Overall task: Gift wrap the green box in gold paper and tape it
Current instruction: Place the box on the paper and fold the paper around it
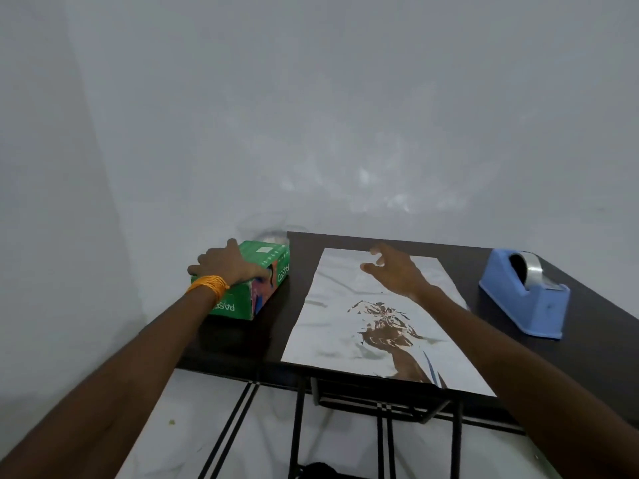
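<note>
Nearest: the paper [332, 326] lies flat on the table [242, 344], reflective side up, creased, its near edge at the table's front edge, just right of the grip. It reads more silver than gold here.

Left hand [224, 262], with an orange wristband [209, 285], clamps the green box [273, 254] from above: fingers over the far-left edge, thumb on the right side. The box sits on the table's left corner, beside the paper but not on it.

Right hand [397, 271] is released, fingers spread, holding nothing — it hovers over the paper's far half, right of the grip.

Tape dispenser [525, 299] sits well right of both hands.

Risks:
- The box is at the table edge, so a loose one-hand lift could tip it off the left side.
- Dragging the box across instead of lifting it would likely skid or wrinkle the unpinned sheet.
- An off-centre placement leaves one flap short — hard to tape shut.
</note>
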The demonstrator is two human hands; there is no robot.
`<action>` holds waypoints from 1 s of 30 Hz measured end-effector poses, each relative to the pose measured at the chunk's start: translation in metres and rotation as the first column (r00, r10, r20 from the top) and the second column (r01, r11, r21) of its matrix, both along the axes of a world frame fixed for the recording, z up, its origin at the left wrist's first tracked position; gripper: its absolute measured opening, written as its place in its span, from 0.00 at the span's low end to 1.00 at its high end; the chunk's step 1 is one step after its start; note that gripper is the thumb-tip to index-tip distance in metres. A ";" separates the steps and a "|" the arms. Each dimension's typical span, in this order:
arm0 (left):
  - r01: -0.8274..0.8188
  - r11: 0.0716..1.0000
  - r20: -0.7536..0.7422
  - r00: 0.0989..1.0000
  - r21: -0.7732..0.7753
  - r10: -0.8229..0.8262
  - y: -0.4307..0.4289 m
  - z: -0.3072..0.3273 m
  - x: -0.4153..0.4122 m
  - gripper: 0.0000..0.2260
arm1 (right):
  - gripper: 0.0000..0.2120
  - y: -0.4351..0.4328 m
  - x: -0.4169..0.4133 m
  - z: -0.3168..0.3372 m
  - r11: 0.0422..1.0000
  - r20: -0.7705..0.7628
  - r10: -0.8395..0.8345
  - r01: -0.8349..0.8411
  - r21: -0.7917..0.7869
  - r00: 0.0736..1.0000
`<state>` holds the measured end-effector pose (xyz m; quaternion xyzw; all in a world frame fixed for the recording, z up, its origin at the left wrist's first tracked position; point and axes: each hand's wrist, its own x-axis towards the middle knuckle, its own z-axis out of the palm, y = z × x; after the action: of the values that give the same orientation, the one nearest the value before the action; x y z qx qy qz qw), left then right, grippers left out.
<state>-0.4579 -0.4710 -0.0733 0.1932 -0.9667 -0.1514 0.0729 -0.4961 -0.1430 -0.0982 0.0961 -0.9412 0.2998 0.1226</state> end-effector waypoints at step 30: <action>0.667 0.492 -0.491 0.745 0.560 -0.452 0.153 -0.017 -0.046 0.11 | 0.27 0.079 -0.003 -0.006 0.508 0.308 -0.125 0.327 -0.797 0.943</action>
<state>-0.5038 -0.3178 -0.0908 -0.1462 -0.8190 -0.5498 0.0744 -0.4994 -0.0636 -0.1046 -0.1310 -0.6933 0.7027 0.0914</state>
